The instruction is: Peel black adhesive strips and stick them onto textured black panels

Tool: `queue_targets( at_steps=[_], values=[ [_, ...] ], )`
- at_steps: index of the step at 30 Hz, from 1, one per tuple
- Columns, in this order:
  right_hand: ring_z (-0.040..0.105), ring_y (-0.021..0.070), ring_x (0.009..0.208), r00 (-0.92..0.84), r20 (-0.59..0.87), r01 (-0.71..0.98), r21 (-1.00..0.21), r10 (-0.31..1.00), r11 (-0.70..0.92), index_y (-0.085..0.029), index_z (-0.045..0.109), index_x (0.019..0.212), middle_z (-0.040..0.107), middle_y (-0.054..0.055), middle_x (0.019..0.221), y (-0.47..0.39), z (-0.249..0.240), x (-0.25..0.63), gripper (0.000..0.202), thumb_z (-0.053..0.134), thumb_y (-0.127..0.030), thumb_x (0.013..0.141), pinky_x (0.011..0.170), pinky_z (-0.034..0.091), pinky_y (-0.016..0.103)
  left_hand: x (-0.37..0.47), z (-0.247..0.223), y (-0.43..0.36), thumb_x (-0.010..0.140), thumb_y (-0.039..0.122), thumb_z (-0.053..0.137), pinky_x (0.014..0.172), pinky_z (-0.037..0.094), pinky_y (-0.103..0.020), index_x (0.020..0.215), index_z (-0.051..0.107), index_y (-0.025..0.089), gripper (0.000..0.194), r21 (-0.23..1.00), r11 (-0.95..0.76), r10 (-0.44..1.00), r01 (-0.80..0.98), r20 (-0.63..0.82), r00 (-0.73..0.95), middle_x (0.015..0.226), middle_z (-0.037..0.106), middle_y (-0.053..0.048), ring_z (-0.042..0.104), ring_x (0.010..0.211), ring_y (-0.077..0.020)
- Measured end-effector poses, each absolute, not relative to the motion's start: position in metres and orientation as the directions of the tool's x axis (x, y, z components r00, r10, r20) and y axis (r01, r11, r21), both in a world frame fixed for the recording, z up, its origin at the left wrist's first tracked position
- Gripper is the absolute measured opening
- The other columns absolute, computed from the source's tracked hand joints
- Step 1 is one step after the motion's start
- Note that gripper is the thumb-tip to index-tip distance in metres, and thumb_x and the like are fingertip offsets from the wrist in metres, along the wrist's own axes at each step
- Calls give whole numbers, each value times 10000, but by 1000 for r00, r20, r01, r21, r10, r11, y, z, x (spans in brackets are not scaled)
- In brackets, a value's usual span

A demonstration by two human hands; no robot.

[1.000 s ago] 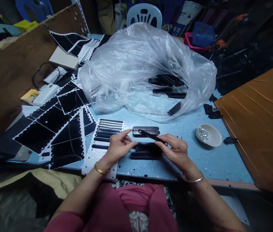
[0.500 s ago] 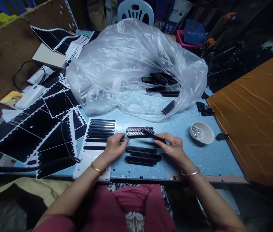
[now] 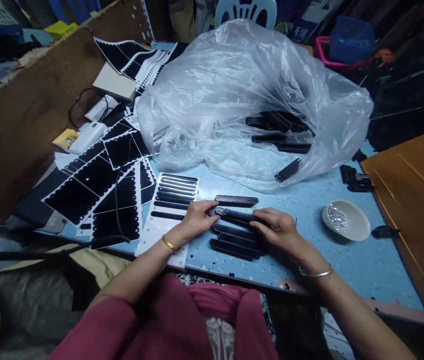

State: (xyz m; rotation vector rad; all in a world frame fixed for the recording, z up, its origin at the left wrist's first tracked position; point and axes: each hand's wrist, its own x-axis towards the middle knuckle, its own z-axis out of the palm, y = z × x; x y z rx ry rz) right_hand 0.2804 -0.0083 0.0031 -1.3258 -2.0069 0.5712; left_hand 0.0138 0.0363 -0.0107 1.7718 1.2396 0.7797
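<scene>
A narrow black strip (image 3: pixel 235 215) with rounded ends and a patterned upper face lies between my hands. My left hand (image 3: pixel 198 219) pinches its left end with thumb and fingers. At the other end, my right hand (image 3: pixel 277 229) grips it the same way. Just beyond sits another black strip with a diamond-patterned face (image 3: pixel 236 201). Nearer to me, several plain black strips (image 3: pixel 234 249) lie roughly parallel on the blue table. Beside my left hand is a white backing sheet (image 3: pixel 165 242) bearing rows of black strip stickers (image 3: pixel 177 186).
A large clear plastic bag (image 3: pixel 212 95) holding black strips (image 3: pixel 272 137) spreads across the back. At right stand a white bowl (image 3: pixel 356 222) of small silvery pieces and a brown taped box (image 3: pixel 418 210). Black sticker sheets (image 3: pixel 95 175) and a cable (image 3: pixel 118 200) crowd the left.
My view has swung, shifting the scene rightward. The tilted strip in my right hand has come down level, and my left hand, apart from it before, has closed on its left end.
</scene>
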Motion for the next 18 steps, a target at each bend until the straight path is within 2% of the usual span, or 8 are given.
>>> queue_targets(
  at_steps=[3, 7, 12, 18],
  values=[
    [698, 207, 757, -310, 267, 628, -663, 913, 407, -201, 755, 926, 740, 90, 845, -3, 5, 274, 175, 652, -327, 860, 674, 575, 324, 15, -14, 36, 733, 185, 704, 555, 448, -218, 1005, 737, 130, 279, 926, -101, 937, 364, -34, 347, 631, 664, -4, 567, 540, -107],
    [698, 205, 745, -326, 249, 624, -668, 912, 405, -212, 755, 919, 740, 83, 846, -2, 7, 268, 166, 643, -323, 864, 676, 580, 325, 14, -16, 37, 728, 206, 715, 519, 423, -196, 902, 744, 125, 194, 955, -42, 934, 294, -67, 352, 598, 642, 3, 561, 534, -100],
    [705, 222, 797, -360, 251, 645, -629, 899, 434, -213, 747, 979, 746, 96, 901, -2, 5, 268, 192, 624, -319, 877, 726, 590, 362, 13, -17, 38, 703, 186, 727, 515, 430, -192, 891, 744, 133, 196, 964, 2, 940, 267, -93, 330, 601, 639, 5, 562, 536, -98],
    [704, 223, 768, -387, 273, 642, -606, 881, 470, -202, 753, 963, 748, 101, 887, 3, 0, 268, 202, 629, -334, 874, 702, 583, 356, 14, -14, 38, 697, 157, 712, 522, 451, -196, 897, 746, 121, 207, 971, 47, 932, 235, -128, 339, 614, 641, -3, 575, 544, -102]
  ],
)
